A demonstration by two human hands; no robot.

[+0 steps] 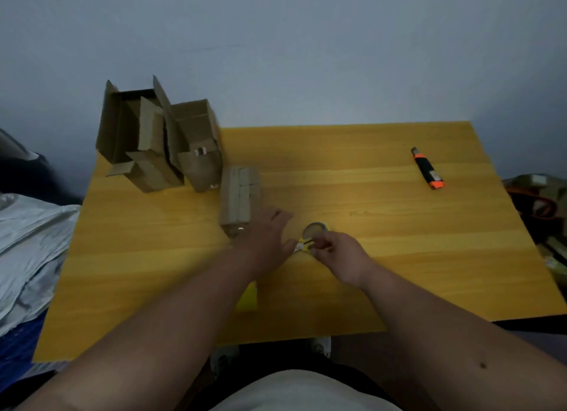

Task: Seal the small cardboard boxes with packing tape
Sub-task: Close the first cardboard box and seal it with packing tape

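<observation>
The left hand [270,235] lies flat on the yellow wooden table [368,257], fingers straight and spread, its little-finger side right against the near end of a closed small cardboard box [240,197]. The right hand [340,258] sits just to the right of it, fingers curled in a pinch around the handles of a small pair of yellow scissors [303,245], whose tips point left toward the thumb of the flat hand. Touching the far side of the right hand's fingers is a roll of clear packing tape [315,229], lying on its side on the table; I cannot tell whether the fingers also hold it.

The closed box lies lengthwise, running from near to far, and its top flaps meet along a seam. Farther back at the table's far left corner stands a cluster of open cardboard boxes [159,140], flaps up, pressed close against one another beside the blue-grey wall [306,42]. Well apart on the far right of the table lies an orange and black utility knife [428,171]. A small yellow piece [248,297] peeks out under the left forearm, too hidden to identify. Off the left edge is crumpled grey sheeting [27,241].
</observation>
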